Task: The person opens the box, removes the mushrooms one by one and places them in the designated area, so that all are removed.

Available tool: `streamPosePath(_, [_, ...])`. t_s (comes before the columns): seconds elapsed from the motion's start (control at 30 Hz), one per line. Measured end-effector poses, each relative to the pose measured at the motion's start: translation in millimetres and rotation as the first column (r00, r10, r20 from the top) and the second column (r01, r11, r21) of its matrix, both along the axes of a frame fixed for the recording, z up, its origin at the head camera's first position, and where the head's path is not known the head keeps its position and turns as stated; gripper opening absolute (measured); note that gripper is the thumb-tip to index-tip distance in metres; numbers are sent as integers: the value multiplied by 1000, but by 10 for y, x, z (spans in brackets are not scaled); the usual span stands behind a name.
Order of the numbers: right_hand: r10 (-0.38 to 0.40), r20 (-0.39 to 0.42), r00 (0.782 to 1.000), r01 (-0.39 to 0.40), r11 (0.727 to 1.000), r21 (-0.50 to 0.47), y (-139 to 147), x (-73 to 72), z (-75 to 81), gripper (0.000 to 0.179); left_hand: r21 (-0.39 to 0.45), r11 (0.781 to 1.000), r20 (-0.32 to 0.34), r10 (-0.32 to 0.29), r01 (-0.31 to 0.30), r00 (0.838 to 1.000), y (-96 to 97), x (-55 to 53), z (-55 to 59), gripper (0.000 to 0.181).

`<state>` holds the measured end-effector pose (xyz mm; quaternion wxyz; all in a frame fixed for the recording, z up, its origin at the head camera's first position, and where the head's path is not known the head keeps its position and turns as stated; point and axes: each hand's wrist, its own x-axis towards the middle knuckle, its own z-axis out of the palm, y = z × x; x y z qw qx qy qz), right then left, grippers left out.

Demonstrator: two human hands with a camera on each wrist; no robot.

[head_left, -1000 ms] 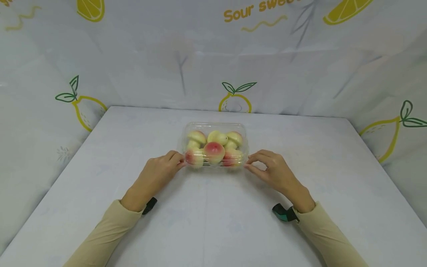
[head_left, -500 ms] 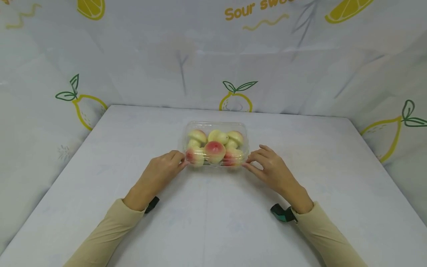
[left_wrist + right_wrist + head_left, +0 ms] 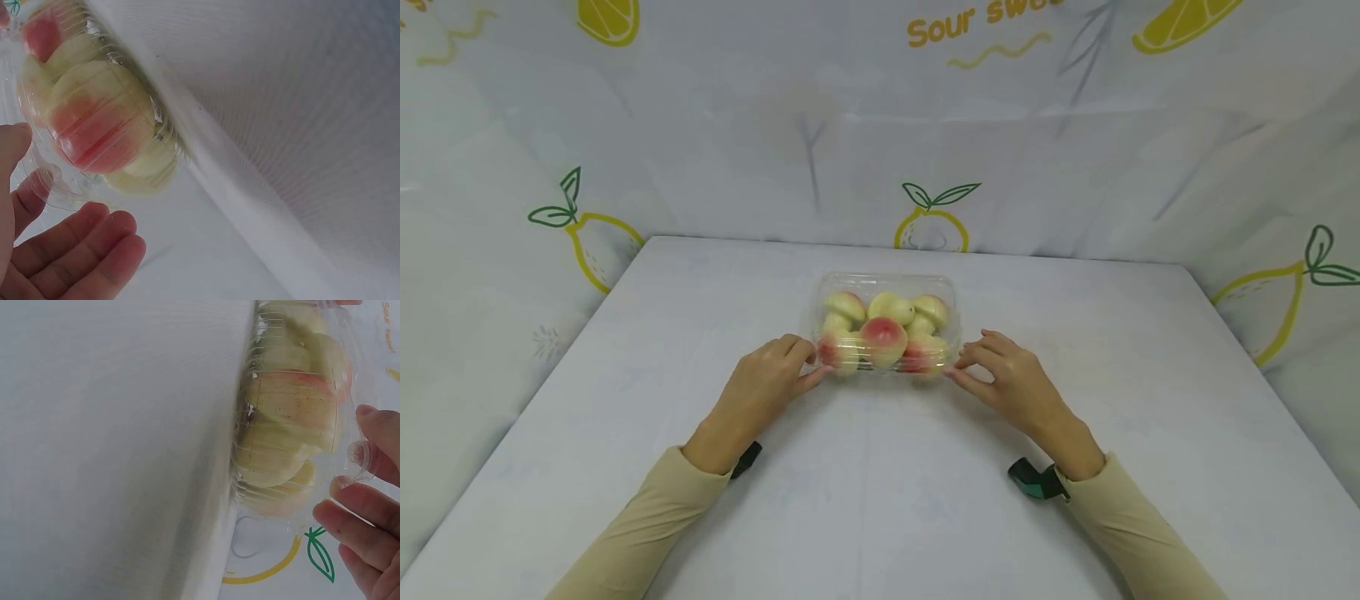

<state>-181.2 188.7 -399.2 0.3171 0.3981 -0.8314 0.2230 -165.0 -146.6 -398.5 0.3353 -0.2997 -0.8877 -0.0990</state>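
Observation:
A clear plastic clamshell box (image 3: 886, 283) lies on the white table with its lid down over several yellow-and-pink, peach-like fruits (image 3: 883, 340). My left hand (image 3: 767, 372) is at the box's front left corner. In the left wrist view its thumb (image 3: 14, 142) and index finger lie on either side of the plastic rim, with the other fingers outside, just beyond it. At the front right corner, my right hand (image 3: 1011, 379) pinches the rim between thumb and index finger. In the right wrist view the index fingertip shows through the clear corner tab (image 3: 359, 453).
The white tabletop (image 3: 865, 500) extends around the box on all sides. Behind it hangs a white cloth (image 3: 700, 125) printed with lemons. A dark wrist-worn device (image 3: 1036, 479) shows beneath the right sleeve, and another (image 3: 747, 460) beneath the left.
My left thumb has slid rightward along the front rim. The right hand has shifted slightly inward, its upper fingers lifting a little. The box has stayed almost in place.

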Motion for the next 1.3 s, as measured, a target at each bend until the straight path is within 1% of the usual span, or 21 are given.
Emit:
streamPosePath(0.1, [-10, 25, 1000, 11, 1000, -21, -6, 0, -8, 21, 8, 1000, 6, 9, -9, 1000, 6, 1, -3, 35])
streamPosePath(0.27, [-30, 92, 995, 36, 997, -66, -21, 10, -7, 24, 23, 999, 16, 34, -34, 999, 10, 6, -3, 33])
streamPosePath(0.37, [-38, 122, 992, 50, 994, -93, -27, 15, -7, 24, 42, 999, 66, 27, -30, 997, 5, 13, 0, 32])
streamPosePath(0.47, [-50, 143, 989, 66, 991, -114, -28, 17, -11, 26, 63, 998, 120, 8, -16, 993, -2, 17, -1, 33])
streamPosePath(0.57, [-63, 151, 986, 81, 990, -114, -27, 19, -14, 27, 73, 997, 141, -11, 1, 990, -7, 14, -2, 33])
streamPosePath(0.63, [-62, 147, 987, 79, 991, -111, -28, 18, -14, 26, 69, 998, 135, -22, 13, 991, -10, 6, -3, 34])
streamPosePath(0.73, [-42, 106, 994, 51, 995, -91, -34, 16, -12, 23, 47, 999, 99, -31, 27, 995, -16, -10, -7, 34])
streamPosePath(0.77, [-34, 86, 996, 41, 996, -82, -38, 14, -12, 25, 39, 999, 85, -33, 30, 996, -19, -16, -9, 34])
streamPosePath(0.9, [-23, -6, 1000, 23, 999, -41, -59, 8, -15, 47, 11, 999, 53, -40, 39, 998, -29, -34, -11, 34])
streamPosePath(0.97, [-26, -29, 999, 26, 999, -30, -67, 11, -15, 51, 9, 999, 54, -38, 38, 998, -32, -40, -12, 33])
streamPosePath(1.1, [-32, -29, 999, 32, 999, -19, -64, 21, -20, 52, 21, 999, 58, -33, 32, 998, -28, -42, -13, 32])
streamPosePath(1.3, [-31, -16, 999, 31, 999, -21, -58, 26, -19, 51, 71, 997, 73, -46, 41, 996, -17, -42, -26, 27])
